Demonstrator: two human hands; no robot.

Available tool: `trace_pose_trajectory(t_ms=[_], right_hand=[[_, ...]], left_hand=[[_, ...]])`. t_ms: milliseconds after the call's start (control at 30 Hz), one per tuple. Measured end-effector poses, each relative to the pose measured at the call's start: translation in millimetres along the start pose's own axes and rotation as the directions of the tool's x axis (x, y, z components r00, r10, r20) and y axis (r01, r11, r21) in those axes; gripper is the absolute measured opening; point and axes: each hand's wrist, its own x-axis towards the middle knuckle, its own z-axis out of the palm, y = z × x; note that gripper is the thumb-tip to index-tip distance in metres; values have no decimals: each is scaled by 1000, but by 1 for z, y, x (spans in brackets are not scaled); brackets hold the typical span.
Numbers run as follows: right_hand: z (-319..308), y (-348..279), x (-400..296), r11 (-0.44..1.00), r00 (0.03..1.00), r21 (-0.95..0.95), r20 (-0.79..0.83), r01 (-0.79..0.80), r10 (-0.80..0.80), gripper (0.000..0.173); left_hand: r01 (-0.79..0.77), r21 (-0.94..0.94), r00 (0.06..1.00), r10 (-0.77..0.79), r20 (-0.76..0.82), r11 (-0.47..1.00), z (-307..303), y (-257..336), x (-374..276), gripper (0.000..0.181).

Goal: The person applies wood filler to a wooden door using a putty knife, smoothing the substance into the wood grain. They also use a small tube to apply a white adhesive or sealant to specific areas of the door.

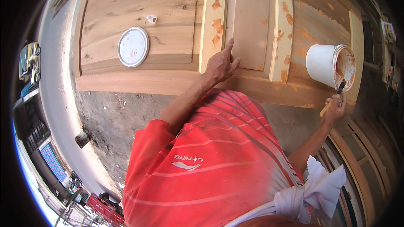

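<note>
My left hand point(221, 64) holds nothing; its index finger points out over a wooden panelled door point(142, 77), by a pale strip point(208, 41) with orange-brown filler patches. Whether the fingertips touch the wood, I cannot tell. At the right, my right hand point(337, 105) grips the wooden handle of a brush-like tool point(325, 109) with a dark end. That end reaches into the mouth of a white plastic bucket point(320, 64), smeared inside with orange-brown paste. A second pale strip point(277, 37) with similar patches lies between the bucket and my left hand.
A round white lid point(133, 46) and a small white plastic piece point(151, 18) lie on the door's left panel. Bare ground point(123, 110) runs along the near edge. Wooden frames point(363, 160) are at the lower right. A road point(55, 69) with a parked vehicle point(29, 61) is at the left.
</note>
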Motion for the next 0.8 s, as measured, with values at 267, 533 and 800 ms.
trace_pose_trajectory(t_ms=[267, 533, 800], right_hand=[[137, -53, -90, 929, 942, 365, 291, 53, -168, 45], [264, -131, -181, 885, 705, 455, 661, -103, -257, 42], [366, -148, -241, 888, 392, 442, 799, 129, -455, 43]], left_hand=[[61, -450, 941, 99, 324, 891, -19, 44, -33, 73], [177, -841, 968, 64, 243, 511, -80, 26, -69, 58], [126, -740, 977, -211, -22, 661, -130, -56, -132, 35]])
